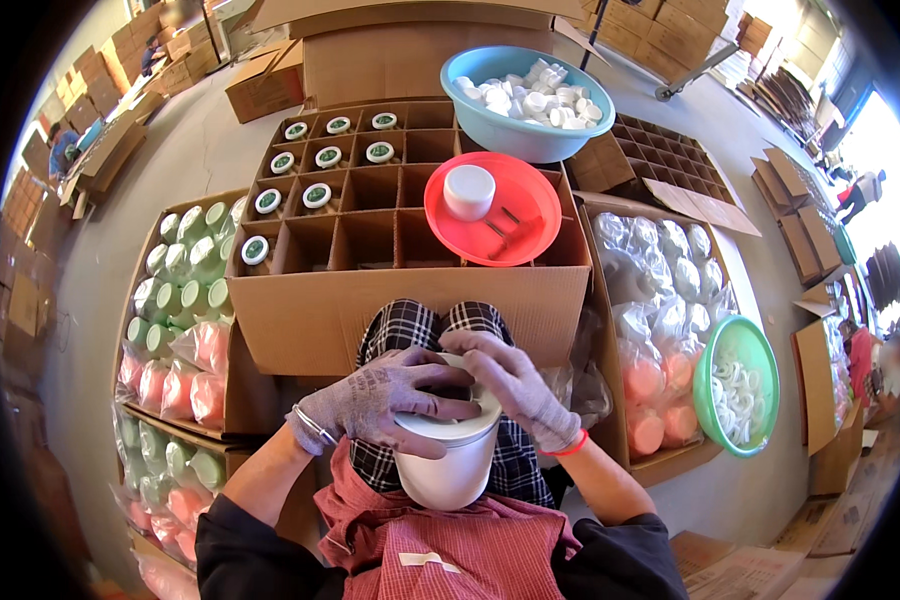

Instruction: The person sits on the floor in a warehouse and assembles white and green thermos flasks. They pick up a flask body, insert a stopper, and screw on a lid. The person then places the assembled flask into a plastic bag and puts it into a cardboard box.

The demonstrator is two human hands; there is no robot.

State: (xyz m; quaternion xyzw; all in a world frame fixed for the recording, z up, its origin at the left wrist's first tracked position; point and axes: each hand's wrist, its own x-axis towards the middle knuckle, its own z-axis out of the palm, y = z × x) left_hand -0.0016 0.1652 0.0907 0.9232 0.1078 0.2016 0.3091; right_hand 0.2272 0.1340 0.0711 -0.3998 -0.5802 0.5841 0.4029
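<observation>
A white round canister (448, 478) stands between my thighs, its broad rim facing up. My left hand (385, 398), in a grey glove, lies over the top with its fingers curled across the rim and thumb along the near side. My right hand (515, 388), gloved too, grips the far right part of the same rim with bent fingers. A pale piece shows under the fingertips; the hands hide most of the top, so its shape is unclear. Beyond my knees, a red basin (440, 225) holds a white cup-shaped piece (469, 192) and a small dark-red tool (515, 235).
The basin rests on a divided cardboard box (410, 310), with several green-topped white jars (316, 195) in its cells. Behind is a blue tub (530, 143) of white caps. Boxes of bagged green and pink containers (210, 350) flank me. A green basin (710, 390) holds white rings.
</observation>
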